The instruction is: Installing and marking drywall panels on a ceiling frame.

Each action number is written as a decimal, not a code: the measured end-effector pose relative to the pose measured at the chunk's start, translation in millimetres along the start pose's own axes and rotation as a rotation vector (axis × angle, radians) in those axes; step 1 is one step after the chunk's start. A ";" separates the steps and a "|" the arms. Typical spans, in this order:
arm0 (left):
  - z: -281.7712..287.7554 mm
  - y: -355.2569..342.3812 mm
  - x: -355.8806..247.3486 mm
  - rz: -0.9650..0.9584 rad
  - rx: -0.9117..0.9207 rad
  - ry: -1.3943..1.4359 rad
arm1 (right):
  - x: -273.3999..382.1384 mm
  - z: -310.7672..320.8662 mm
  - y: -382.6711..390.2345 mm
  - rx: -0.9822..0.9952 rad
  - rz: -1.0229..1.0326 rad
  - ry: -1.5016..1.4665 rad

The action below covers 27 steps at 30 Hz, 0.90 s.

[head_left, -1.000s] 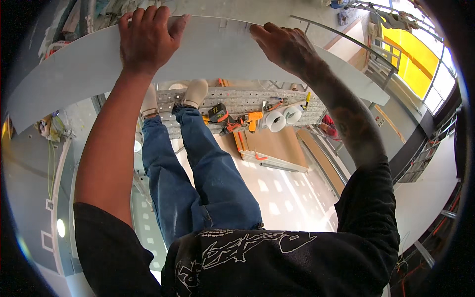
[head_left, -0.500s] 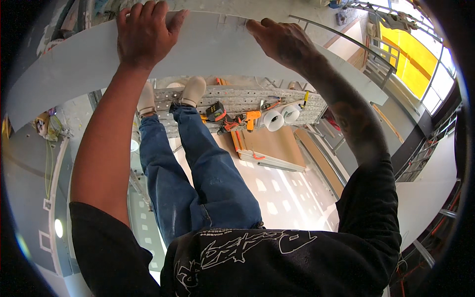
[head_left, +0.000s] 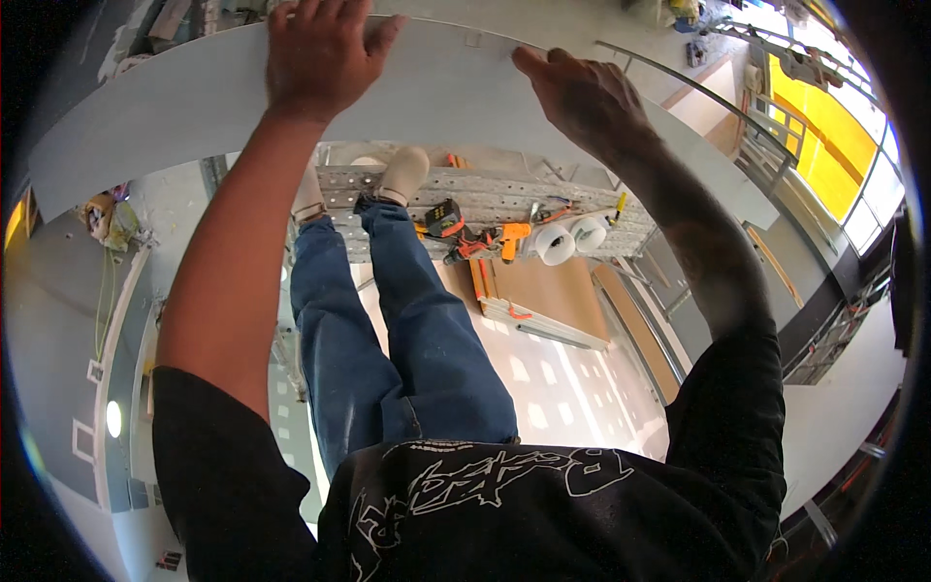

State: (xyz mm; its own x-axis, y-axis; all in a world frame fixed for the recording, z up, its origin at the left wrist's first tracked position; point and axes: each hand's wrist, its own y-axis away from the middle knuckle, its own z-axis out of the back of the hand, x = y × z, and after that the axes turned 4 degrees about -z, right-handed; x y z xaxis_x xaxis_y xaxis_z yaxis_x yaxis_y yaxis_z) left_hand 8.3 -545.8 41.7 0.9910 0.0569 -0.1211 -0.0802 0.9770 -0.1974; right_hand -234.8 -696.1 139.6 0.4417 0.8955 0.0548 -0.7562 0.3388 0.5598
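A long, pale grey panel (head_left: pixel 436 92), which looks like a strip of drywall, stretches across in front of me at the far side. My left hand (head_left: pixel 325 63) hooks its fingers over the panel's far edge, and the thumb sticks out to the right. Further right, my right hand (head_left: pixel 587 102) grips the same edge with bent fingers. Part of the left fingertips is cut off by the top of the picture. Both arms reach out nearly straight.
I stand on a perforated metal scaffold plank (head_left: pixel 456 184). On it lie an orange-and-black drill (head_left: pixel 512 241), a red-and-black power tool (head_left: pixel 456 228) and two white cups (head_left: pixel 555 244). Below are stacked boards (head_left: pixel 543 291). A metal rail (head_left: pixel 698 92) runs at the far right.
The whole view has shifted slightly to the right and down, with hands and panel appearing a little further right. Both hands keep hold of the panel's edge.
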 end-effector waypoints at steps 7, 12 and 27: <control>-5.9 -2.1 -11.3 0.093 -0.060 0.174 | -9.1 -4.8 9.7 0.036 -0.082 -0.013; 0.3 2.6 -2.2 0.133 -0.123 0.217 | 42.8 26.3 22.3 -0.088 -0.227 -0.151; 62.8 158.9 195.9 0.751 -0.299 -0.061 | 262.7 89.4 -180.3 -0.319 0.110 -0.335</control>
State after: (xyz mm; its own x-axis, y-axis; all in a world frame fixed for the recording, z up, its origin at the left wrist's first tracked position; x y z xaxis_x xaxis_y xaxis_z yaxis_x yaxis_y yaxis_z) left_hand 196.4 -366.5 47.7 0.6646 0.6956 -0.2729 -0.7432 0.5775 -0.3378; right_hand 60.8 -547.7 127.0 0.4422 0.8065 0.3924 -0.8946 0.3657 0.2567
